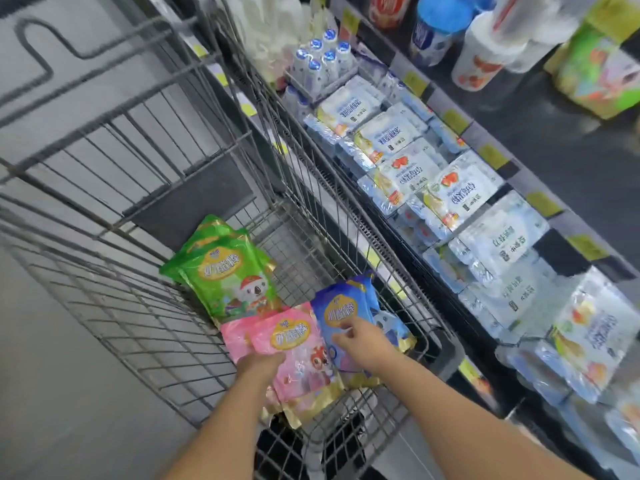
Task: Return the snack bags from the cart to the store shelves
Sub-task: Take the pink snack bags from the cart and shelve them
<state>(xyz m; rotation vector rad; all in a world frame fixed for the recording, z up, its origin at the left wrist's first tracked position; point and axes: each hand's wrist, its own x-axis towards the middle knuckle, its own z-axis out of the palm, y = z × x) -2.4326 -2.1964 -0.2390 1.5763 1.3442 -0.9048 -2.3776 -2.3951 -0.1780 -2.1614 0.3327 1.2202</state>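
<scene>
Inside the wire cart (pixel 145 306) lie snack bags: green bags (pixel 225 271) toward the far end, pink bags (pixel 298 355) nearest me, and blue bags (pixel 343 313) at the right side. My left hand (pixel 259 367) grips the left edge of the top pink bag. On the top blue bag rests my right hand (pixel 363 342), its fingers curled over the bag's lower part. Both arms reach in from the bottom of the view.
To the right of the cart runs a store shelf (pixel 519 178) with yellow price tags, filled with white and blue wrapped multipacks (pixel 460 195). Small bottles (pixel 322 60) stand farther along. Cups and a green box sit on the upper shelf. Grey floor lies to the left.
</scene>
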